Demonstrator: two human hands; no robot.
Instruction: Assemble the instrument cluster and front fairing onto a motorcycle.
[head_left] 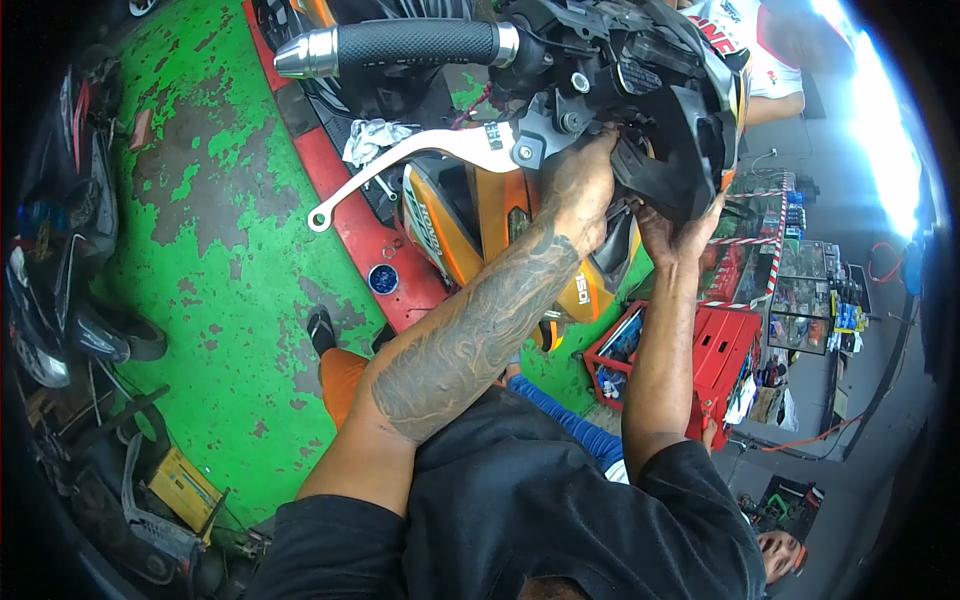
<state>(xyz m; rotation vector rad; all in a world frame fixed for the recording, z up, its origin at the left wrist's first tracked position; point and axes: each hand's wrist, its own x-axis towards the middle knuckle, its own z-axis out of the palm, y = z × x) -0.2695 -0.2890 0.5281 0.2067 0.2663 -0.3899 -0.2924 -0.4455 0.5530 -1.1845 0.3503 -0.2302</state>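
Above my forearms is a motorcycle's front end, with a black-and-silver handlebar grip (410, 52), a silver lever (440, 147) and a black plastic housing (680, 150). My left hand (575, 185) reaches up beneath the lever mount, its fingertips hidden among the dark parts. My right hand (678, 228) holds the lower edge of the housing from below, fingers partly behind it. Orange bodywork (500, 200) lies behind my left arm. A white rag (372, 135) and a small cup of blue contents (382, 280) rest near the bike.
A red stand (335, 185) runs under the bike on a green painted floor. A red tool cart (720, 350) stands right. Parked scooters (65, 260) line the left. Other people appear at upper right (760, 70) and lower right (780, 550).
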